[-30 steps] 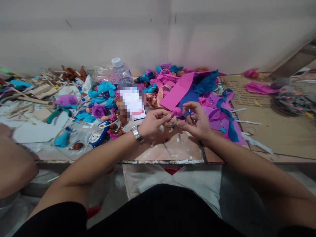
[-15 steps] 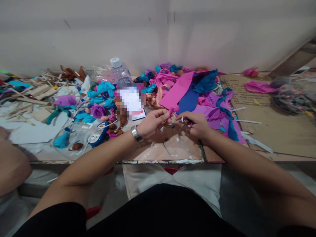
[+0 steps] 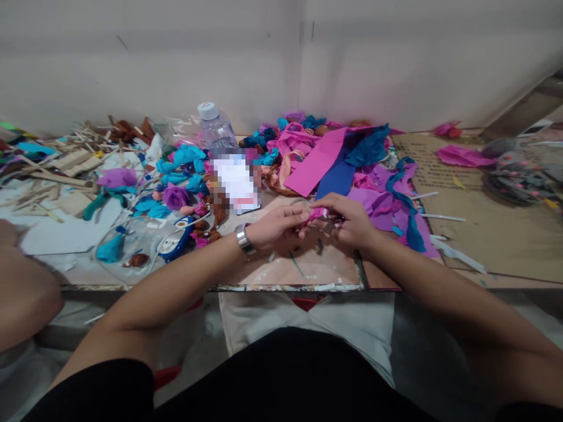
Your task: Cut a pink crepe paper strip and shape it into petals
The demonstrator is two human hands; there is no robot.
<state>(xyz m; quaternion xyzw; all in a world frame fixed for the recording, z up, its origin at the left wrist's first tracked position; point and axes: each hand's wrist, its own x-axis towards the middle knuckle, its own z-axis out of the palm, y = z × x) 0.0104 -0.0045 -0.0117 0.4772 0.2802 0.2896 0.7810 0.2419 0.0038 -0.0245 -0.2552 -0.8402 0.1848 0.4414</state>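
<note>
My left hand [image 3: 281, 227], with a metal watch [image 3: 244, 238] on its wrist, pinches a small bunched piece of pink crepe paper [image 3: 316, 215] between thumb and fingers. From the other side my right hand [image 3: 352, 221] meets it, fingers curled, with a short white strip [image 3: 325, 212] at the fingertips against the pink paper. Something dark and greyish shows under the right fingers, too blurred to name. Both hands are just above the table near its front edge. Behind them lie a flat pink sheet [image 3: 314, 170] and a dark blue sheet [image 3: 336, 179].
A phone [image 3: 237, 181] and a water bottle [image 3: 217, 129] stand left of centre among crepe-paper flowers [image 3: 176, 196]. Wooden sticks [image 3: 61, 179] are heaped far left. Cardboard [image 3: 461, 223] lies to the right, beside a coiled wire bundle [image 3: 512, 179]. Another person's arm [image 3: 26, 287] is at the left edge.
My hands have come together. The right fingers and white strip, earlier slightly apart from the pink crepe paper, are now against it. The pink paper has tilted and shifted right.
</note>
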